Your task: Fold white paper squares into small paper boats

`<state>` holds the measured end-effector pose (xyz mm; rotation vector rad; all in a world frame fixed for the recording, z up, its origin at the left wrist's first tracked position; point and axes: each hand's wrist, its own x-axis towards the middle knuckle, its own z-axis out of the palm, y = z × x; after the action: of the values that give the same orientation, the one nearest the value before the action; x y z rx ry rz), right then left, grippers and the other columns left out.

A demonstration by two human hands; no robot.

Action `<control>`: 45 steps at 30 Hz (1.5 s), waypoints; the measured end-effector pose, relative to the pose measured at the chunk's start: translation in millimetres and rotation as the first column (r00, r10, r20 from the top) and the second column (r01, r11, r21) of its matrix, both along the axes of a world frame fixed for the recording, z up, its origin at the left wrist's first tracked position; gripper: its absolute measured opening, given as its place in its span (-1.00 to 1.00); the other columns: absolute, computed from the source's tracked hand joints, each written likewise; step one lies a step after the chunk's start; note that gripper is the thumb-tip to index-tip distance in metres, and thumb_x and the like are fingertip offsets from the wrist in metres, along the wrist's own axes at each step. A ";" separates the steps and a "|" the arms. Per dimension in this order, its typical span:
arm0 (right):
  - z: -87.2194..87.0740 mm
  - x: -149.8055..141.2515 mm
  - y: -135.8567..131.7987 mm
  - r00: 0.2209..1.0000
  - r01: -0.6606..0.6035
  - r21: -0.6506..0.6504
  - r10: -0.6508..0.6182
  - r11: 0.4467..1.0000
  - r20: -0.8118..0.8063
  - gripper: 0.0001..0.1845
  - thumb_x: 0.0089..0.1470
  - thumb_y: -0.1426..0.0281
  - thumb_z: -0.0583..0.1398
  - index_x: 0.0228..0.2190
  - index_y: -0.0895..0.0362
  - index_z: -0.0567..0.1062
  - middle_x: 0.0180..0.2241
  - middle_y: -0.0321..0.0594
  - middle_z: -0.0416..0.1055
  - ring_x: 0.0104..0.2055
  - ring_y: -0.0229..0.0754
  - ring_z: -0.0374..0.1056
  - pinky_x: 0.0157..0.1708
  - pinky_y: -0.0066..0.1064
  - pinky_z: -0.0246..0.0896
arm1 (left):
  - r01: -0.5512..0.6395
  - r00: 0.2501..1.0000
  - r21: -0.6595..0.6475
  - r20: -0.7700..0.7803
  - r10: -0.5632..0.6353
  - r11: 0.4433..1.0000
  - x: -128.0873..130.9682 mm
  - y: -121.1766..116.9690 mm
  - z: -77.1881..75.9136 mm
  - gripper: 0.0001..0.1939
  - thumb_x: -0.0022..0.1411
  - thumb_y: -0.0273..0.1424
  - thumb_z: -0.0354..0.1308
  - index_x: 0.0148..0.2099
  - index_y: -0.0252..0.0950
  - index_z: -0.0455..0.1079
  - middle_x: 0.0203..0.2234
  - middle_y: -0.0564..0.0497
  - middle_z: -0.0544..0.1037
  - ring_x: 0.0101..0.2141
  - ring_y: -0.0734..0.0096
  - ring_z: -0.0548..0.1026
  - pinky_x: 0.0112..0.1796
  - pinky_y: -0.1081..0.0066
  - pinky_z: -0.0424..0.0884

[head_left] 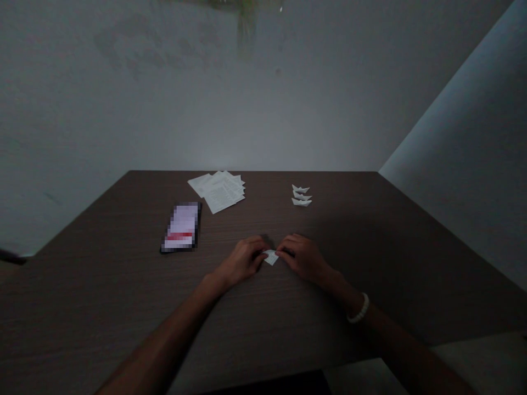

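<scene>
A small folded piece of white paper (271, 257) lies on the dark wooden table (370, 247), pinched between both hands. My left hand (244, 261) grips its left side with curled fingers. My right hand (302, 258), with a white bead bracelet on the wrist, holds its right side with fingers closed. Most of the paper is hidden by the fingers.
A phone (181, 226) with a lit screen lies to the left of the hands. A stack of printed paper sheets (219, 189) sits at the back of the table. Three small folded paper boats (301, 196) lie at the back right. Walls stand close behind.
</scene>
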<state>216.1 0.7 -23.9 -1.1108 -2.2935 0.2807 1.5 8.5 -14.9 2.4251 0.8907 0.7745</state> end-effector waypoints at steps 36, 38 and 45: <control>2.3 11.0 -2.2 0.950 -0.183 0.184 0.125 0.966 0.286 -0.70 0.09 0.63 0.14 -0.20 0.07 0.53 -0.26 -0.19 0.45 -0.21 -0.15 0.26 -0.30 -0.38 0.21 | 0.108 0.976 0.238 -0.209 -0.058 0.965 -0.6 -8.1 1.6 -0.74 0.36 -0.36 -0.01 -0.23 -0.35 0.48 -0.31 -0.10 0.44 -0.24 0.31 0.42 -0.21 0.32 0.41; 3.7 9.9 -4.6 0.956 -0.165 0.164 0.117 0.973 0.268 -0.71 0.09 0.61 0.15 -0.20 0.07 0.53 -0.25 -0.18 0.44 -0.21 -0.16 0.26 -0.27 -0.38 0.22 | 0.107 0.974 0.240 -0.222 -0.053 0.965 0.1 -9.2 1.8 -0.74 0.36 -0.37 -0.01 -0.26 -0.35 0.47 -0.32 -0.09 0.43 -0.24 0.32 0.42 -0.21 0.32 0.41; 9.0 5.2 -14.5 0.979 -0.112 0.094 0.094 0.989 0.182 -0.74 0.11 0.55 0.14 -0.17 0.10 0.51 -0.24 -0.16 0.40 -0.18 -0.14 0.25 -0.22 -0.33 0.23 | 0.109 0.958 0.257 -0.285 -0.033 0.960 1.8 -11.8 5.6 -0.69 0.38 -0.37 -0.06 -0.33 -0.35 0.45 -0.38 -0.06 0.46 -0.30 0.34 0.43 -0.22 0.33 0.40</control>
<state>221.3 -13.8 -14.9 -1.0011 -2.4965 0.1033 3.3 -3.2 -9.3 2.8442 0.8371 0.5662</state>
